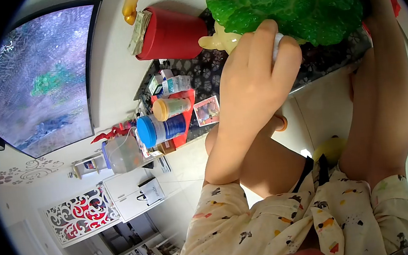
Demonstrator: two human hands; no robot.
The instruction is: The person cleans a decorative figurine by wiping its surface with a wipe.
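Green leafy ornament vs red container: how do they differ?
Colour: green leafy ornament has bright green leaves; red container is plain red.
Surface: ornament crinkled, container smooth.
Hands: left hand, pinching a white item, is at the ornament; none is at the container.
Shared: both border the dark patterned surface in view.

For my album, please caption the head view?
Left hand gripping something white at a glossy, leafy green ornament, near a red container.
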